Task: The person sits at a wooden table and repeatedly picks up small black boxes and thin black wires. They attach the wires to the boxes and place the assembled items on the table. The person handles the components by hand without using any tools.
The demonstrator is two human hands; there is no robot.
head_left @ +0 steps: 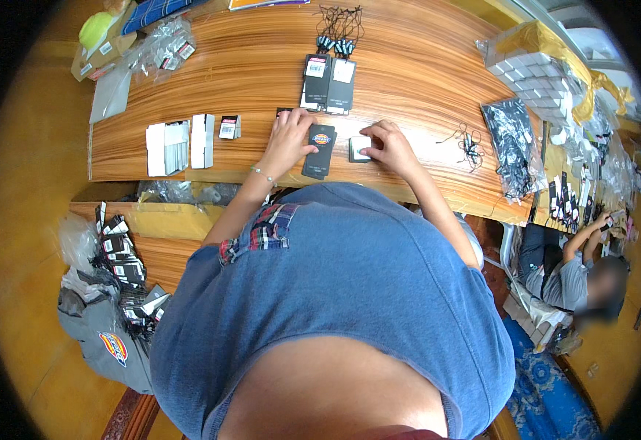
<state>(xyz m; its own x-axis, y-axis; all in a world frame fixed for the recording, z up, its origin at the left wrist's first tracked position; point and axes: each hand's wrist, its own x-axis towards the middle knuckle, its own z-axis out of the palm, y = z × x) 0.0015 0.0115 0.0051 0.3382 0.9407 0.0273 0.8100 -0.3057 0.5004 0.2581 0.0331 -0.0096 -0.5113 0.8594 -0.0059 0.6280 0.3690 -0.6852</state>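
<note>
A short stack of black hang tags [319, 158] with a coloured oval emblem lies near the table's front edge. My left hand [291, 138] grips its left side, with the thumb on the edge and the curled fingers near the top corner. Part of another dark tag [284, 112] shows behind those fingers. To the right, my right hand [392, 148] pinches a small stack of white-faced cards [357, 150] between thumb and fingers. Just beyond both hands, larger black hang tags [328, 84] lie in two piles, their dark strings [341, 26] bunched at the far end.
White card stacks [166, 149] and a small tag pile [229, 127] stand to the left. Loose black strings [471, 148] and a bag of dark strings [511, 147] lie right, near a wrapped box [540, 70]. A co-worker [570, 271] handles something at far right.
</note>
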